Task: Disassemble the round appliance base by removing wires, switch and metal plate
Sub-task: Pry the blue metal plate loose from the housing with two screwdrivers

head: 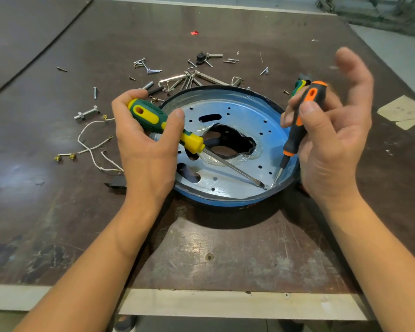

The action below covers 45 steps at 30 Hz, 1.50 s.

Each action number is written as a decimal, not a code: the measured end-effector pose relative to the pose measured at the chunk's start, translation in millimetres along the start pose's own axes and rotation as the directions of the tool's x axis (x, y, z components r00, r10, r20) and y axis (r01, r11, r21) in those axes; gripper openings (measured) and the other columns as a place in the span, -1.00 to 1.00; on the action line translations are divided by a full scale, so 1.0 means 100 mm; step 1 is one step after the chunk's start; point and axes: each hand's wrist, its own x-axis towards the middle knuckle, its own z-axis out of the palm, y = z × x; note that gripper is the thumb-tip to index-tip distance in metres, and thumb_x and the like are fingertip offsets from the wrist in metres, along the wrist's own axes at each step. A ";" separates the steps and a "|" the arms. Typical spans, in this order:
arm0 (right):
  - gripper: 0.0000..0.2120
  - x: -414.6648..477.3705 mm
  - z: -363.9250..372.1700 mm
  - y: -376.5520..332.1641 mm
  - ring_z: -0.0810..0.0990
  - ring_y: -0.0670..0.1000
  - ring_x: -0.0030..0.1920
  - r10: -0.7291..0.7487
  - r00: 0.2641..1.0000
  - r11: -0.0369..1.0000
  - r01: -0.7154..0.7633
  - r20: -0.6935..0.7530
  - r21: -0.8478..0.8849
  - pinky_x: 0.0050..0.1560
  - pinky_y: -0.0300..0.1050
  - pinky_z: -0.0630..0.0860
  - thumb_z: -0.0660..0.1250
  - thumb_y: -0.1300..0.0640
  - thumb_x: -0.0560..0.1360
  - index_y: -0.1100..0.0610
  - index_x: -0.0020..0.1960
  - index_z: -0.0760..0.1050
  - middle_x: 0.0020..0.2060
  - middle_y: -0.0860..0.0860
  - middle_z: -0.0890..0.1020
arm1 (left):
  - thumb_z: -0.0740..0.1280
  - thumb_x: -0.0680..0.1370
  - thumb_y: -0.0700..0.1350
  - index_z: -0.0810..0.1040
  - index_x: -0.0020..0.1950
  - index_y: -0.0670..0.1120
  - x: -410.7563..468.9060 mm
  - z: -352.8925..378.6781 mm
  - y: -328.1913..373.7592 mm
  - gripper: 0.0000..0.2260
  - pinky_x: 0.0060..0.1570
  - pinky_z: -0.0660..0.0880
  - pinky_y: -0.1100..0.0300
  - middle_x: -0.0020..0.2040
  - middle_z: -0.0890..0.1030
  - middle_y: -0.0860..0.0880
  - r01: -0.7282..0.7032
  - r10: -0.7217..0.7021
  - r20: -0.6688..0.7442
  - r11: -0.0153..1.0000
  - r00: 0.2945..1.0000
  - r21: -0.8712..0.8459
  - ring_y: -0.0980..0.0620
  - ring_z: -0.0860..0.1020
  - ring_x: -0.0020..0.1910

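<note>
Metal plate (pixel 249 111) still seated in blue round base (pixel 225 201), mid-table (pixel 225 255). Left grip (pixel 144 140) clenched on green-yellow screwdriver (pixel 153 116), right grip (pixel 326 144) pinching orange screwdriver (pixel 300 125). Both tips meet at the near-right rim. Wedge one, lever the other, work round. Wires (pixel 78 140) and switch (pixel 117 182) are out, lying left.

My left grip (pixel 144 140) curls round the green-and-yellow rubber-handled screwdriver (pixel 153 118), forearm stretched forward. My right grip (pixel 328 144) pinches the orange-and-black screwdriver (pixel 297 133), outer fingers (pixel 352 65) splayed upward.
</note>
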 end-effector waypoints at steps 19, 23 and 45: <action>-0.89 0.01 0.04 -0.06 0.54 0.12 -0.31 0.093 0.988 0.976 -0.065 -0.126 0.209 -0.18 -0.02 0.49 0.00 0.27 0.72 0.15 0.18 0.26 -0.10 0.13 0.53 | 0.43 0.55 -0.08 0.36 0.25 -0.07 0.00 0.00 0.00 -0.64 -0.10 0.49 0.15 -0.13 0.40 0.08 -0.003 0.003 0.001 1.000 1.000 0.017 0.11 0.45 -0.17; -0.90 0.02 0.05 -0.07 0.55 0.12 -0.30 0.093 0.990 0.977 -0.070 -0.108 0.199 -0.17 -0.02 0.50 0.00 0.27 0.71 0.15 0.18 0.25 -0.09 0.14 0.50 | 0.43 0.55 -0.08 0.36 0.24 -0.07 0.00 0.00 0.00 -0.65 -0.11 0.48 0.17 -0.13 0.40 0.09 -0.010 0.010 0.002 1.000 1.000 0.021 0.12 0.44 -0.18; -0.88 0.00 0.01 -0.02 0.51 0.08 -0.31 0.053 0.997 0.973 -0.037 -0.063 0.229 -0.18 -0.05 0.45 -0.01 0.29 0.72 0.13 0.19 0.24 -0.04 0.14 0.50 | 0.43 0.55 -0.08 0.35 0.23 -0.07 0.00 0.00 -0.01 -0.65 -0.12 0.47 0.21 -0.13 0.39 0.10 -0.022 0.022 0.004 1.000 1.000 0.015 0.14 0.44 -0.18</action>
